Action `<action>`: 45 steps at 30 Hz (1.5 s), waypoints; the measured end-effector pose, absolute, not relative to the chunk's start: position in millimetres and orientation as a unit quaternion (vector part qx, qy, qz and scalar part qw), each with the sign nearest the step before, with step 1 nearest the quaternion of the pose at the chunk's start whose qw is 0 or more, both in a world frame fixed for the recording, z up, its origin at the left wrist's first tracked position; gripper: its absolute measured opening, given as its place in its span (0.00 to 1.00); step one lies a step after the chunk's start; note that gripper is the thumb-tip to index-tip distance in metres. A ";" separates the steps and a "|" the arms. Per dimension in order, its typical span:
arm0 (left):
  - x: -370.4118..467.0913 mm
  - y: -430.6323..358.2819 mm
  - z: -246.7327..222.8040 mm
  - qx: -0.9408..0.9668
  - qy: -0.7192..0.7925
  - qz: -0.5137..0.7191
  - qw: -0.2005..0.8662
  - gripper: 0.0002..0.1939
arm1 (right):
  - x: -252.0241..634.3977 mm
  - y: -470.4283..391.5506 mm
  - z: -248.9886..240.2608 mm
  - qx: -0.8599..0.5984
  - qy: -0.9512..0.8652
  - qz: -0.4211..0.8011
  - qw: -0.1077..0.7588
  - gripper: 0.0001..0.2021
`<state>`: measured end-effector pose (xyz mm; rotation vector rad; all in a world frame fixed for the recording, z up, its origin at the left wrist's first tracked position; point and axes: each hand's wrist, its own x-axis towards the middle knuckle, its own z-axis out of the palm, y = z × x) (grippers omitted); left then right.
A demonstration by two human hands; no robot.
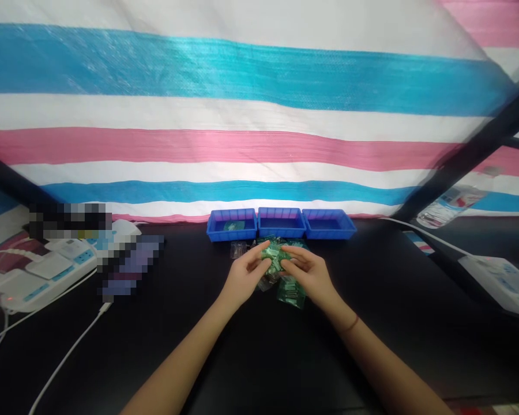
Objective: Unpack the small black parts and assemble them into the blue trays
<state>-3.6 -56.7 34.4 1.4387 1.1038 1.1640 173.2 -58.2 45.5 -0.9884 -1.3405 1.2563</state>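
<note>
Between my two hands is a green plastic packet [275,257] with small, shiny pieces inside. My left hand [247,271] pinches its left side, and my right hand [308,270] grips the right side. More small packets lie under and around it on the black table; one green packet [291,291] rests just below my right fingers. A clear packet [238,249] lies to the left of my left fingertips. What the packets contain is too small to make out.
Behind my hands stand three blue bins: the left bin [232,235] holds a green packet, beside the middle bin [281,230] and right bin [329,233]. Power strips [60,271] and a cabled phone-like object [132,268] lie left. A clear bottle [452,206] is at right.
</note>
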 end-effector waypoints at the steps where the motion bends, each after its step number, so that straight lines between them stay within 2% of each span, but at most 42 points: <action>1: -4.5 -55.1 33.9 0.589 0.456 0.483 0.460 0.24 | 173.2 -57.3 44.6 -0.414 -0.548 0.522 0.506 0.18; 5: -22.9 -32.2 36.9 0.550 0.507 0.546 0.377 0.27 | 178.4 -49.4 39.0 -0.443 -0.538 0.474 0.538 0.16; 8: -47.7 0.0 45.7 0.547 0.582 0.545 0.256 0.25 | 186.2 -41.6 35.0 -0.463 -0.534 0.436 0.557 0.13; 13: -71.4 40.0 58.2 0.635 0.674 0.370 0.073 0.21 | 194.1 -32.6 30.9 -0.476 -0.512 0.409 0.587 0.14; 16: -72.1 34.5 59.4 0.653 0.667 0.358 -0.005 0.19 | 197.1 -30.9 30.6 -0.489 -0.514 0.393 0.586 0.13; 19: -73.3 8.9 56.8 0.697 0.612 0.367 0.078 0.17 | 198.1 -34.8 33.6 -0.508 -0.560 0.338 0.560 0.09; 23: -81.7 -29.1 48.2 0.776 0.540 0.232 0.229 0.18 | 187.4 -50.2 41.8 -0.462 -0.720 0.225 0.467 0.07; 29: -88.7 -47.0 35.5 0.798 0.538 0.132 0.239 0.31 | 160.0 -71.3 40.1 -0.312 -0.901 0.111 0.279 0.16; 32: -85.9 -46.7 34.3 0.788 0.537 0.139 0.269 0.32 | 156.5 -71.1 32.3 -0.317 -0.914 0.088 0.238 0.13; 35: -85.2 -46.3 37.7 0.765 0.530 0.184 0.317 0.27 | 157.9 -67.6 27.9 -0.328 -0.907 0.097 0.247 0.12; 39: -85.9 -43.4 43.3 0.711 0.544 0.298 0.331 0.17 | 158.6 -64.7 29.2 -0.332 -0.883 0.125 0.308 0.15; 41: -80.5 -42.2 43.1 0.648 0.548 0.390 0.358 0.18 | 158.8 -64.1 30.5 -0.348 -0.857 0.143 0.352 0.18; 45: -52.6 -47.4 36.6 0.493 0.487 0.522 0.497 0.24 | 161.4 -64.4 30.4 -0.395 -0.793 0.191 0.422 0.20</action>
